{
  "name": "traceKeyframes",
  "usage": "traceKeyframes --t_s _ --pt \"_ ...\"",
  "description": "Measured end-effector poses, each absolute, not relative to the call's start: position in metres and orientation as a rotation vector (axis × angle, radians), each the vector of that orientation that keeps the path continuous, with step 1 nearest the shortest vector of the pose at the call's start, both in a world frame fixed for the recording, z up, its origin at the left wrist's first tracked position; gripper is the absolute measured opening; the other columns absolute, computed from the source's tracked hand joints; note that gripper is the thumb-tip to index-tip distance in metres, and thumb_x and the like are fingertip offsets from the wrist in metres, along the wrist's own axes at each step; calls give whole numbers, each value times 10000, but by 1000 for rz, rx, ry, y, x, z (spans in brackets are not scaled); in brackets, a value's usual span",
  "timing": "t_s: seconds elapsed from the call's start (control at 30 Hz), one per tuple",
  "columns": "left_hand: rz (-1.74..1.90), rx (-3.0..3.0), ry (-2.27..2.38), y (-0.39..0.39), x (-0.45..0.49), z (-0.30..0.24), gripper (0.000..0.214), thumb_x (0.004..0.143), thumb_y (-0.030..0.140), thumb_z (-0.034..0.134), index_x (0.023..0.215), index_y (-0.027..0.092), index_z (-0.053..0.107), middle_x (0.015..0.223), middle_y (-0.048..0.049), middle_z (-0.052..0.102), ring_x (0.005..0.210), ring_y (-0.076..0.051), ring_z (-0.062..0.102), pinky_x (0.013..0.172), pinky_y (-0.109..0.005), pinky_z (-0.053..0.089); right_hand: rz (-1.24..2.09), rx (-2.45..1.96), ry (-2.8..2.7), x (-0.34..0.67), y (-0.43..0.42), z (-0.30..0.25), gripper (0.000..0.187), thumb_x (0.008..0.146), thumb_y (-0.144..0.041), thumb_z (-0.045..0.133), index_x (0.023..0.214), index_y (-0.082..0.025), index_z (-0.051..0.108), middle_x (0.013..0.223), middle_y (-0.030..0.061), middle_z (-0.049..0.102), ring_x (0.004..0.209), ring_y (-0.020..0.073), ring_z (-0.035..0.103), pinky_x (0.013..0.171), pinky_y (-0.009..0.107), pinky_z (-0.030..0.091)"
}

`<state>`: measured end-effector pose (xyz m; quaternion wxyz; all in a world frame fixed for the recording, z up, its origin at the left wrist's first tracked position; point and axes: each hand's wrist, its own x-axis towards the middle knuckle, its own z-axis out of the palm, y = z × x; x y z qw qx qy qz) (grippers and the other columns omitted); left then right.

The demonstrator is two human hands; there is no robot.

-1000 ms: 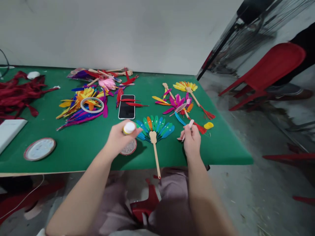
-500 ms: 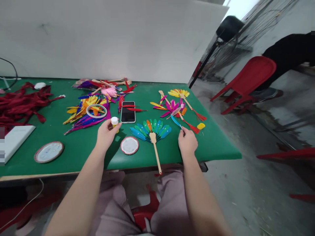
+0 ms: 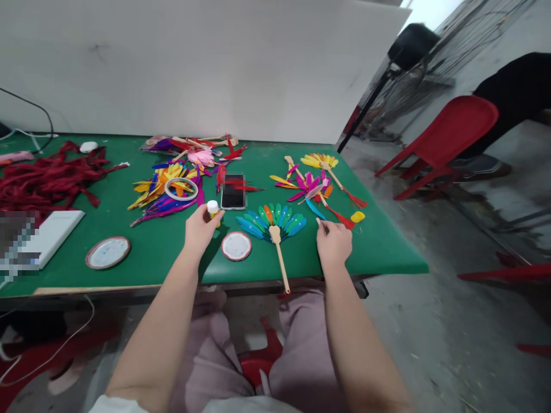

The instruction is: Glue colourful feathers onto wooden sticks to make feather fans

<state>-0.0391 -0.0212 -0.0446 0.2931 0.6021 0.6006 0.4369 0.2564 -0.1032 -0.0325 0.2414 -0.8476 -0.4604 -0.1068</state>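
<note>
My left hand (image 3: 198, 232) is closed around a small yellow bottle with a white cap (image 3: 212, 207), held upright above the green table. My right hand (image 3: 334, 244) is pinched shut, with a small pale tip showing at its fingers; I cannot make out what it is. A blue feather (image 3: 316, 208) reaches up to these fingers from behind. Between my hands lies a feather fan (image 3: 274, 229), its blue and green feathers spread around one orange one. Its wooden handle points toward me over the table edge. Beside it is a round white lid with a red rim (image 3: 236, 246).
A phone (image 3: 233, 195) carries red feathers. Left of it are a tape roll (image 3: 181, 189), piled feathers (image 3: 166, 179), red fabric strips (image 3: 51, 180) and a second lid (image 3: 107, 253). At right lie a yellow fan (image 3: 319, 161) and magenta feathers (image 3: 310, 183). A person is beyond a red chair (image 3: 460, 135).
The whole view has shifted, so the table appears farther right. My right fingers now show a pale tip where something dark showed before. My left hand keeps the bottle; the fan has stayed put.
</note>
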Motion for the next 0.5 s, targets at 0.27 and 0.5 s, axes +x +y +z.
traceKeyframes --t_s 0.27,0.5 --pt "1164 1646 1676 -26 -36 -41 353 694 457 600 937 203 623 833 -20 667 771 -171 596 714 -259 434 -149 -2259 -1644 198 -149 -23 440 863 -501 402 597 -193 569 628 26 577 598 144 506 531 260 280" --pt "1144 1656 1710 -27 -37 -44 397 715 461 585 1013 201 612 884 -28 673 789 -172 611 727 -255 450 -18 -2207 -2050 176 -154 -18 271 838 -406 509 701 -182 575 706 54 628 694 183 580 529 263 268"
